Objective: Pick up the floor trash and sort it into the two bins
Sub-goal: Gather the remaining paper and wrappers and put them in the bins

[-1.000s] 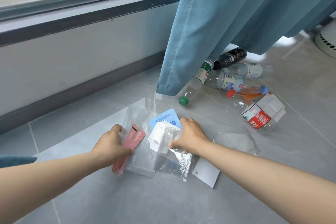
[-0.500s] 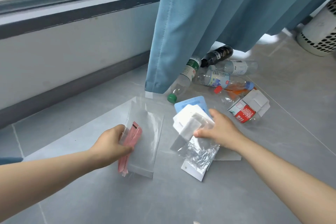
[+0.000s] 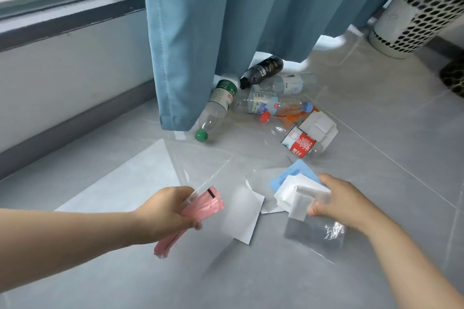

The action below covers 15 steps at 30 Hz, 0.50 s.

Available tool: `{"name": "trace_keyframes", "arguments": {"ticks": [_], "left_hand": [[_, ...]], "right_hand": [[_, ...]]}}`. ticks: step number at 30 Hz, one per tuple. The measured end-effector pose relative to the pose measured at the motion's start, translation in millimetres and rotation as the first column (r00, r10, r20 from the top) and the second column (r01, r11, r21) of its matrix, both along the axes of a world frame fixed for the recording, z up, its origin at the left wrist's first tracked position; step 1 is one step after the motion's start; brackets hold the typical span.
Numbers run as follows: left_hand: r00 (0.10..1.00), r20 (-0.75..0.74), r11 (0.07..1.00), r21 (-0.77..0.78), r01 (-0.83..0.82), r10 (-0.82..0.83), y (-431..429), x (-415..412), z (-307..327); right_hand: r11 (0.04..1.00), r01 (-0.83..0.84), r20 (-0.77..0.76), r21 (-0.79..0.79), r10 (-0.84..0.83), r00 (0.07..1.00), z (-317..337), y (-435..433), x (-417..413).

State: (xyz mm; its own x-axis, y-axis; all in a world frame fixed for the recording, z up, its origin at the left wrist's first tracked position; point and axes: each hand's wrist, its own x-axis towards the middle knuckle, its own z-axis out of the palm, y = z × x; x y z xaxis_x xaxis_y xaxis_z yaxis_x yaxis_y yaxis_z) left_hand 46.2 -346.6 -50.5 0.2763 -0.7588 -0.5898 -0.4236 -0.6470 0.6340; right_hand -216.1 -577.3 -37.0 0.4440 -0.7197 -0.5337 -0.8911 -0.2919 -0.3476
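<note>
My left hand [image 3: 167, 211] grips a pink wrapper [image 3: 198, 211] together with a clear plastic bag [image 3: 213, 178], lifted off the floor. My right hand [image 3: 336, 202] holds a bundle of white packaging [image 3: 297, 195], a blue card [image 3: 292, 174] and a crinkled clear bag [image 3: 316, 233]. A white paper card [image 3: 241, 217] sits between my hands. Several empty plastic bottles lie further back under the curtain: a green-capped one [image 3: 216, 108], a dark one [image 3: 262, 71], and a red-labelled one [image 3: 298, 142] beside a white carton [image 3: 319, 125].
A blue curtain [image 3: 226, 32] hangs over the bottle pile. A white perforated bin [image 3: 416, 12] stands at the far right, with a dark bin [image 3: 454, 75] at the right edge. A window wall runs along the left. Grey floor tiles spread around.
Both hands have lifted their trash off the floor and moved apart, the right one going rightward. The view has swung right, bringing the white bin into sight.
</note>
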Motion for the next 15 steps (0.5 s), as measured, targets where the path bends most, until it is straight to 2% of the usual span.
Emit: {"name": "trace_keyframes", "arguments": {"ticks": [3, 5, 9, 12, 15], "left_hand": [[0.998, 0.044, 0.998, 0.053, 0.041, -0.043, -15, -9, -8], [0.997, 0.08, 0.998, 0.07, 0.002, -0.008, -27, -20, -16], [0.981, 0.191, 0.993, 0.102, -0.063, 0.042, -37, -49, -22], [0.976, 0.215, 0.998, 0.041, -0.048, 0.038, -41, -67, -21], [0.955, 0.289, 0.997, -0.024, 0.071, -0.061, -51, -77, -23]], "right_hand": [[0.997, -0.062, 0.018, 0.055, 0.061, 0.998, -3, -6, 8], [0.994, -0.096, 0.044, 0.057, 0.094, 0.995, -12, -12, 17], [0.961, -0.267, 0.011, -0.075, 0.269, 0.963, -33, -25, 33], [0.941, -0.327, -0.002, -0.086, 0.328, 0.945, -43, -29, 38], [0.957, -0.29, 0.034, -0.021, 0.29, 0.956, -47, -30, 40]]}}
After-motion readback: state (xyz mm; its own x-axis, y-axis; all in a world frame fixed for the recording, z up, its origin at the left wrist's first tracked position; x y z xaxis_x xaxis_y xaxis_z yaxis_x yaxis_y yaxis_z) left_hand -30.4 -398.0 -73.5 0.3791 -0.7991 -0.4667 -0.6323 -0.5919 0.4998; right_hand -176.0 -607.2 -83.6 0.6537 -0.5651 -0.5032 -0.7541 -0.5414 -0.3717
